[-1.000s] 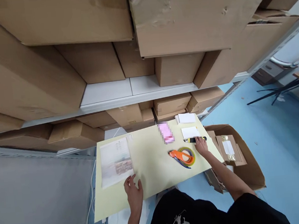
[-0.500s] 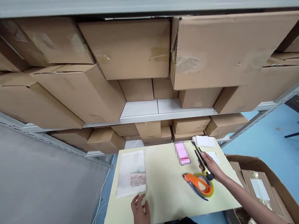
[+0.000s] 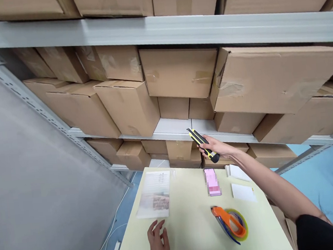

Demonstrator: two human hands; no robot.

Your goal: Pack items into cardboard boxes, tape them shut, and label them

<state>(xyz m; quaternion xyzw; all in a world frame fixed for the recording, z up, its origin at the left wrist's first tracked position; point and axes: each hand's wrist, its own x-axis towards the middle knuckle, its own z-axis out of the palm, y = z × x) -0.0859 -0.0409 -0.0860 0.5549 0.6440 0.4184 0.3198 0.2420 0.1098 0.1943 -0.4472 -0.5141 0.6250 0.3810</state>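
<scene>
My right hand (image 3: pixel 214 147) grips a black and yellow utility knife (image 3: pixel 200 140), raised above the far side of the table in front of the shelf. The knife's tip points up and to the left. Over the near left part of the pale yellow table (image 3: pixel 190 225) hangs my left hand (image 3: pixel 159 241), fingers apart and curved, holding nothing. Just beyond it lies a printed sheet in a clear sleeve (image 3: pixel 155 195). A phone with a pink screen (image 3: pixel 212 181) rests toward the back. Nearer, on the right, sits an orange tape dispenser (image 3: pixel 230 223) with a tape roll.
White papers (image 3: pixel 243 192) lie at the table's back right. Behind the table stands a grey metal shelf (image 3: pixel 157 27) stacked with cardboard boxes (image 3: pixel 180 72). On the left is a grey wall (image 3: pixel 26 174), with a white cable (image 3: pixel 109 232) on the floor beside it.
My right hand has lifted the utility knife up and leftward, from above the table to in front of the shelf. The camera view has shifted. My left hand stays near the sheet.
</scene>
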